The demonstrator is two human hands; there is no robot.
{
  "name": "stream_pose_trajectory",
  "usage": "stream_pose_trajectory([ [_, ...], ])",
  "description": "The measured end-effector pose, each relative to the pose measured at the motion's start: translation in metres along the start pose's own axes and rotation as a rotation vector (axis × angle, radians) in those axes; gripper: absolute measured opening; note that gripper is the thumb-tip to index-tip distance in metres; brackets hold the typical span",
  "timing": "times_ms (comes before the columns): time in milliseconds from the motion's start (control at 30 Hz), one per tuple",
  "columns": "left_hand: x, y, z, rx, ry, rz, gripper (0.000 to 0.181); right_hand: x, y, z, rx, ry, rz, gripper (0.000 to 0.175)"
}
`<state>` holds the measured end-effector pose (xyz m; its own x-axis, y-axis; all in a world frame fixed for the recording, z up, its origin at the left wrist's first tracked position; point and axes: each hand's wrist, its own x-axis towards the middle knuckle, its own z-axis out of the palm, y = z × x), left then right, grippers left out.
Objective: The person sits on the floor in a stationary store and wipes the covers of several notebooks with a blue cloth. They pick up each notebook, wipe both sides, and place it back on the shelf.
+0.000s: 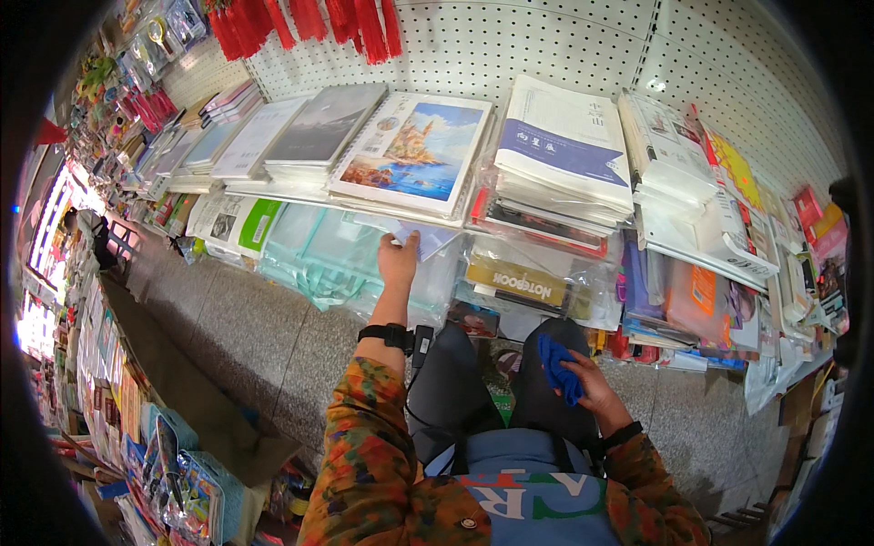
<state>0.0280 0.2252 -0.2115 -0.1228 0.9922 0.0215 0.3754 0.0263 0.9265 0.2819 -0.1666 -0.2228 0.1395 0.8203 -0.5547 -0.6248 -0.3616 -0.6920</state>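
Note:
My left hand (399,258) reaches to the lower shelf and holds the edge of a pale purple booklet (431,240), just below a spiral-bound sketchbook with a painted seaside castle (418,157). Under that booklet lie clear plastic bags with mint-green trim (328,246). In my right hand (593,388), over my right thigh, is a crumpled blue cloth (560,368). Right of the sketchbook is a stack of white paper pads with a purple band (561,147). Below that stack lies a plastic-wrapped notebook pack (517,281).
A white pegboard wall (519,34) rises behind the shelf, with red tassels (307,24) hanging from it. Grey notebooks (326,126) are stacked at left. Plastic folders (693,300) are piled at right. Packaged goods (198,498) stand at lower left. A person (92,228) is far left.

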Motion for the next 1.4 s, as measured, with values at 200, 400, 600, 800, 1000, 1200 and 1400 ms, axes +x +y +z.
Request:
stream_pose_trajectory([
  [200,0.014,-0.005,-0.006,-0.295,0.016,-0.114,0.031,0.001,0.003,-0.002,-0.054,0.015,-0.025,0.042],
  [400,0.006,0.013,-0.025,-0.749,-0.251,-0.420,0.015,0.003,0.000,0.000,0.006,0.026,-0.010,0.049],
  [600,-0.017,0.007,-0.047,-1.006,-0.270,-0.454,0.023,-0.004,-0.004,0.004,-0.029,0.051,-0.015,0.047],
  [800,-0.029,-0.009,-0.066,-1.127,-0.380,-0.451,0.037,0.001,-0.005,0.002,-0.029,0.065,0.038,0.048],
  [1000,-0.018,0.003,-0.056,-1.022,-0.538,-0.438,0.044,-0.004,-0.004,0.004,-0.038,0.105,-0.002,0.045],
  [1200,-0.067,0.010,-0.078,-0.830,-0.550,-0.382,0.051,-0.010,-0.010,0.014,-0.084,0.127,0.015,0.047],
  [1400,-0.156,-0.005,-0.109,-0.776,-0.757,-0.524,0.046,-0.015,-0.036,0.047,-0.004,0.042,-0.145,0.043],
])
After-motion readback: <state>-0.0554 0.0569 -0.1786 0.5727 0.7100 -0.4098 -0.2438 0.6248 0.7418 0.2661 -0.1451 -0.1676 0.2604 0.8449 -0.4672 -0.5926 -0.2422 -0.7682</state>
